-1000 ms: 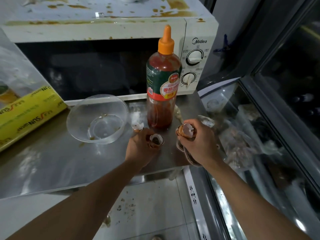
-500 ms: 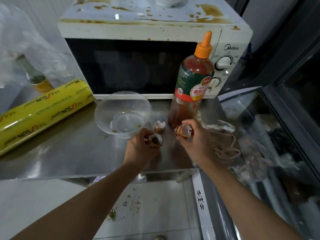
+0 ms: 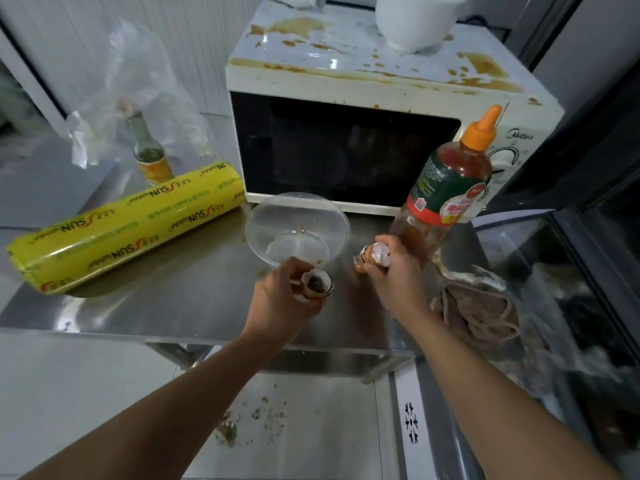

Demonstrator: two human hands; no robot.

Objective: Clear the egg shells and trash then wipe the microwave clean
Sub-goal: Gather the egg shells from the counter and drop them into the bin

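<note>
Left hand (image 3: 282,299): curled round a stack of brown egg shells (image 3: 317,285), held just above the counter (image 3: 166,299).
Right hand (image 3: 394,271): clamped on more shells (image 3: 375,255), lifted beside the sauce bottle (image 3: 446,199).
Shells on counter: one small brown piece (image 3: 358,266) possibly left under the right hand; hard to tell.
Other trash: clear plastic bowl (image 3: 298,230) with residue, in front of the microwave (image 3: 346,133); crumpled plastic bag (image 3: 138,84) at back left.
Microwave: top spattered with brown stains, not yet wiped.
Cloth (image 3: 481,313): lying untouched at the counter's right edge.
Floor (image 3: 252,417): crumbs below the counter.
Progress: early; shells gathered, not yet thrown away; wiping not begun.
</note>
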